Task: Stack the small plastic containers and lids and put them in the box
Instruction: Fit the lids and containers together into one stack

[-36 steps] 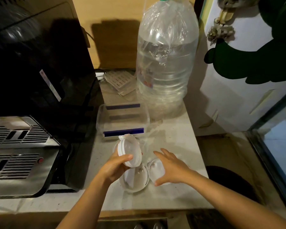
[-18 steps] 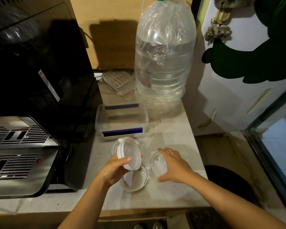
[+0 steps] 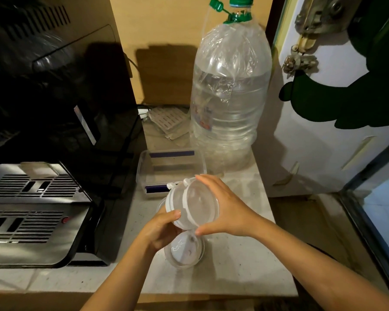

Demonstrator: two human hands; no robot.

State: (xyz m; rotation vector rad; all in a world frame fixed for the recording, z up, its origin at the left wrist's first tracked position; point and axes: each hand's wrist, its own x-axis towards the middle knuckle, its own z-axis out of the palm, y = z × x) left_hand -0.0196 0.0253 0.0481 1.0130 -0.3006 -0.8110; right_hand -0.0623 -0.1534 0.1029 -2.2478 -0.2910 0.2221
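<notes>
Stacking step — left hand [image 3: 160, 230] and right hand [image 3: 225, 209] both grip one tub stack [image 3: 193, 206], held just before the box [image 3: 170, 169]. Another tub [image 3: 184, 250] waits nearer. Next, likely: nest it.

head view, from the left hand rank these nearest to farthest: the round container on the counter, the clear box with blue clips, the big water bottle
1. Round container, on the counter just below the left hand.
2. Clear box, farther back on the counter, beyond both hands.
3. Big water bottle, at the back right, behind the box.
</notes>
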